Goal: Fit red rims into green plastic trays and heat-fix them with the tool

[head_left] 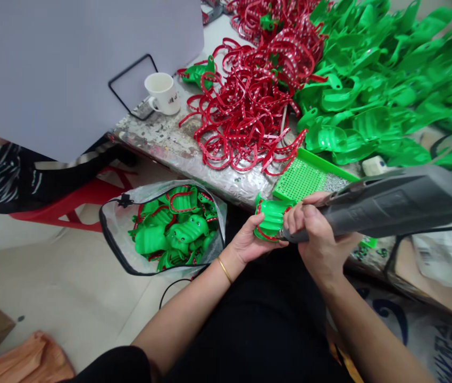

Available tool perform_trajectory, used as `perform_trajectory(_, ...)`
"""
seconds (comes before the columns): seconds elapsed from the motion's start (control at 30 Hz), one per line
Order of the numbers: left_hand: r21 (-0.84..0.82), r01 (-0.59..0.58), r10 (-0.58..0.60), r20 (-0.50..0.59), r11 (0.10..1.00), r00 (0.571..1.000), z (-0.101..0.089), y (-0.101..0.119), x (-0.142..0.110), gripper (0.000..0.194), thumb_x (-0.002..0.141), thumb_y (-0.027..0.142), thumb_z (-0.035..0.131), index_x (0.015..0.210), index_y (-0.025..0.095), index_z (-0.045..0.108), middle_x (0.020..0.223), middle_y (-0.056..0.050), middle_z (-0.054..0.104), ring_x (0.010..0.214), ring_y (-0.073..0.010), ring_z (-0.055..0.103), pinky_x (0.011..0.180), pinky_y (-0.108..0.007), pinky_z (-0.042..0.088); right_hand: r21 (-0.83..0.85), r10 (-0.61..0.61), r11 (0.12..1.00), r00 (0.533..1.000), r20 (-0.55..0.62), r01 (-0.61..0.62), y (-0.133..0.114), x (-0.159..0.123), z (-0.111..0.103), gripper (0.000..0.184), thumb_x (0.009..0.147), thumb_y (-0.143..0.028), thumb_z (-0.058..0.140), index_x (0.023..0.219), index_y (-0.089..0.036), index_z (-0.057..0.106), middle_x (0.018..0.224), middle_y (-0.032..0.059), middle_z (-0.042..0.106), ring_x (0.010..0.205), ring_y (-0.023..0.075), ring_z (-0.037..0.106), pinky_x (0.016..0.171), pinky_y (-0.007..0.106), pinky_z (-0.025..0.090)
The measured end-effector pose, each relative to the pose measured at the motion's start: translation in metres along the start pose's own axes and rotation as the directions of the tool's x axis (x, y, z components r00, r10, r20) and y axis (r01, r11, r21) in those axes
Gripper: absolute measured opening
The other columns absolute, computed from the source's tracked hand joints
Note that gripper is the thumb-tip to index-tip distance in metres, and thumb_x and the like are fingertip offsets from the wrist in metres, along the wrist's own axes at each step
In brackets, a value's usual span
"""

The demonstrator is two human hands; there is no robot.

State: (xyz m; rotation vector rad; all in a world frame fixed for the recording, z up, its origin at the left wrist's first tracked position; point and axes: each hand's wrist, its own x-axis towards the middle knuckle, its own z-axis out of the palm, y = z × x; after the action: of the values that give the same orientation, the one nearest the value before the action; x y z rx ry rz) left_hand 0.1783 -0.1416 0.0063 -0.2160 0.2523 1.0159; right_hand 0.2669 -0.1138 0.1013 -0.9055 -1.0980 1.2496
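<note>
My left hand (250,242) is closed around a green plastic toy piece with a red rim (270,217), held at the table's front edge. My right hand (316,231) grips a grey electric screwdriver (385,202), whose tip meets the green piece. A gold bangle sits on my left wrist. A green tray of small screws (303,178) lies on the table just behind the hands.
A pile of red curved strips (250,101) and a heap of green shells (377,80) cover the table. A clear bag of assembled green pieces (170,226) stands on the floor at left. A white mug (162,93) sits near the table corner. Another person in a striped top sits on a red stool (70,205).
</note>
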Motion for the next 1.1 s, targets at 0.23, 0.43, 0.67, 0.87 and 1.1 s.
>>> perform_trajectory(0.23, -0.02, 0.001, -0.001, -0.024, 1.0, 1.0, 0.001, -0.002, 0.0, 0.033, 0.073, 0.029, 0.063, 0.1, 0.01, 0.063, 0.091, -0.009, 0.07, 0.081, -0.0204, 0.062, 0.076, -0.036, 0.044, 0.016, -0.012, 1.0, 1.0, -0.011, 0.012, 0.001, -0.002, 0.0, 0.01, 0.079, -0.018, 0.062, 0.085, -0.017, 0.054, 0.052, -0.0064, 0.047, 0.043, 0.0092, 0.048, 0.044, 0.025, 0.04)
perform_trajectory(0.43, -0.02, -0.001, 0.001, -0.043, 1.0, 0.999, 0.0, -0.002, -0.001, 0.034, 0.074, 0.029, 0.063, 0.102, 0.01, 0.061, 0.093, -0.01, 0.069, 0.082, -0.0206, 0.063, 0.079, -0.037, 0.044, 0.022, -0.004, 1.0, 1.0, -0.012, 0.005, 0.002, -0.004, 0.001, 0.011, 0.078, -0.018, 0.062, 0.083, -0.019, 0.053, 0.051, -0.0065, 0.046, 0.042, 0.0102, 0.047, 0.041, 0.025, 0.038)
perform_trajectory(0.67, -0.04, -0.004, 0.005, 0.033, 0.999, 0.999, -0.003, -0.005, 0.0, 0.033, 0.078, 0.03, 0.06, 0.104, 0.01, 0.062, 0.098, -0.01, 0.069, 0.088, -0.0208, 0.064, 0.082, -0.036, 0.045, -0.016, -0.054, 0.998, 0.995, -0.088, 0.053, 0.004, -0.009, 0.003, 0.009, 0.078, -0.019, 0.061, 0.082, -0.021, 0.054, 0.051, -0.0063, 0.045, 0.043, 0.0108, 0.046, 0.042, 0.026, 0.038)
perform_trajectory(0.87, -0.031, -0.009, 0.01, 0.029, 0.999, 1.0, -0.004, -0.007, 0.0, 0.043, 0.081, 0.032, 0.056, 0.116, 0.008, 0.056, 0.105, -0.011, 0.068, 0.091, -0.0211, 0.062, 0.085, -0.036, 0.044, -0.043, -0.142, 0.99, 0.982, -0.124, 0.138, 0.006, -0.012, 0.006, 0.005, 0.078, -0.017, 0.058, 0.079, -0.021, 0.055, 0.052, -0.0063, 0.045, 0.041, 0.0099, 0.043, 0.045, 0.027, 0.04)
perform_trajectory(1.1, -0.032, -0.019, 0.019, 0.012, 0.999, 1.0, -0.006, -0.009, 0.001, 0.042, 0.081, 0.031, 0.055, 0.116, 0.007, 0.056, 0.1, -0.01, 0.068, 0.087, -0.0196, 0.063, 0.085, -0.035, 0.044, -0.072, -0.185, 0.982, 0.965, -0.186, 0.174, 0.011, -0.02, 0.008, 0.007, 0.078, -0.017, 0.057, 0.076, -0.021, 0.052, 0.052, -0.006, 0.044, 0.042, 0.0109, 0.043, 0.046, 0.029, 0.039)
